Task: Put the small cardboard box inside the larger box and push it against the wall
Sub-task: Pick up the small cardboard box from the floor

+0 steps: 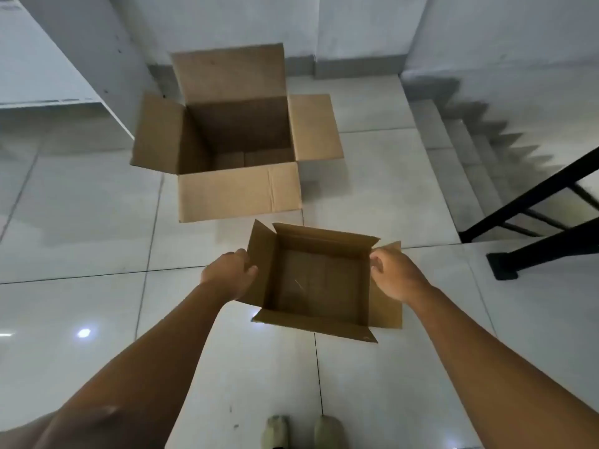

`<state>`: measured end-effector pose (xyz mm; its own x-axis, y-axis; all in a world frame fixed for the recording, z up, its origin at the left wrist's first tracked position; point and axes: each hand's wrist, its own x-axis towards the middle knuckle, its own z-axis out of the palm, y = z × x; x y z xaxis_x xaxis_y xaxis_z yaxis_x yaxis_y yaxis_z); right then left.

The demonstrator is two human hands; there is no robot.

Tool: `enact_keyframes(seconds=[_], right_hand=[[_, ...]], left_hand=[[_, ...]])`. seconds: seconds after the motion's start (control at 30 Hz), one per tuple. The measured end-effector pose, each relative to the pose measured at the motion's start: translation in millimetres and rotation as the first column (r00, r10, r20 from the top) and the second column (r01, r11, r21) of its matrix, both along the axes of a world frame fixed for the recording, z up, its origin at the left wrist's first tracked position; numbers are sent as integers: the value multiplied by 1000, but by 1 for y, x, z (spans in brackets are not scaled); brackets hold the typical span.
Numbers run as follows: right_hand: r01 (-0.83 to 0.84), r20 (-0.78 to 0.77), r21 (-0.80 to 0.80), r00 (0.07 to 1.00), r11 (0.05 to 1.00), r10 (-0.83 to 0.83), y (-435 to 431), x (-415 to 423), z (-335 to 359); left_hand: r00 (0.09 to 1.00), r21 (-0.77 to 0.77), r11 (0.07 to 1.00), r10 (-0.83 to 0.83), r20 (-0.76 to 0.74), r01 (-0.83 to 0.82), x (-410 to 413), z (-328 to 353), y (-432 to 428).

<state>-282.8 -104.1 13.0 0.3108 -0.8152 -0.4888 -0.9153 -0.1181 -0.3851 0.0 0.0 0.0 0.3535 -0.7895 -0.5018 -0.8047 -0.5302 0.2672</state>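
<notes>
So the floor is big glossy light-grey tiles with dark grout lines, kinda dim, a couple of light reflections near the bottom left. A white slanted slab cuts across the upper left, a pale wall runs along the back, and on the right a staircase drops away behind a black railing.

Both bare arms reach forward and down from the bottom of the view. The left hand is curled around the left flap of the small cardboard box, fingers wrapped over the edge. The right hand is gripping the right flap the same way, thumb on the inside.

The small box is open side up, flaps splayed out, between the hands, and I can't tell if it's touching the tiles. Its longer side runs left-right, tilted slightly clockwise. The larger box sits just beyond it on the floor, also open, all four flaps out, back flap upright near the wall. Two pale shoes poke in at the bottom.
</notes>
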Motion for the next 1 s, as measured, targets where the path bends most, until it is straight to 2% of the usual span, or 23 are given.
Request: enact_keyframes(seconds=[0.17,0.33,0.43,0.57,0.67,0.73,0.87,1.0], right_hand=[[32,-61,-61,997,998,-35,-17,-24,-82],[130,-83,-173,986,976,-146,-27,-41,-147],[191,-58,-214,976,958,-208,-27,-45,-174],[362,53,-250,931,898,-361,-28,-50,-194],[437,137,-198,899,878,-416,-25,-46,-203],[488,157,-184,871,853,-465,-24,-42,-209],[620,153,-132,784,773,-602,-24,-38,-218],[590,96,-149,807,793,-582,-19,-35,-220]], left_hand=[[998,43,999,-13,68,10,-9,-76,-18],[982,1,999,37,184,-38,-11,-132,-29],[979,-36,995,99,178,-94,-8,-155,-30],[966,-71,966,252,63,-248,-6,-174,-33],[942,-168,931,334,36,-324,-8,-183,-35],[935,-215,918,352,47,-334,-9,-189,-37],[944,-196,930,326,57,-310,-12,-201,-38],[949,-245,927,308,71,-283,-11,-203,-35]])
